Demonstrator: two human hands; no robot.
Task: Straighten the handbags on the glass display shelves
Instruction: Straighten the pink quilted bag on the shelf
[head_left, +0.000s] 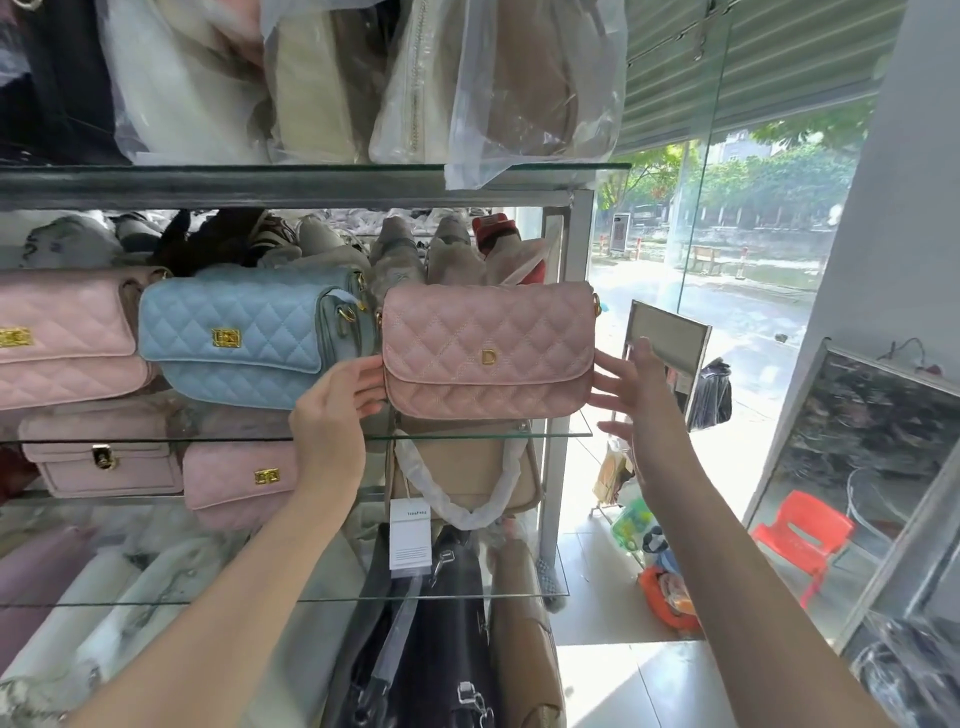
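A pink quilted handbag with a gold D clasp (488, 351) stands upright at the right end of the middle glass shelf (566, 434). My left hand (337, 410) touches its left edge with the fingers fairly straight. My right hand (636, 387) is spread open against its right edge. To its left stands a blue quilted handbag (249, 338), tilted slightly, and then another pink quilted handbag (62, 338) at the frame's left edge.
Bags wrapped in plastic (415, 78) fill the top shelf. On the shelf below sit two pink bags (104, 457) and a beige bag with a wrapped handle (462, 478). A glass wall, a framed mirror (670, 343) and a red plastic chair (800, 535) are to the right.
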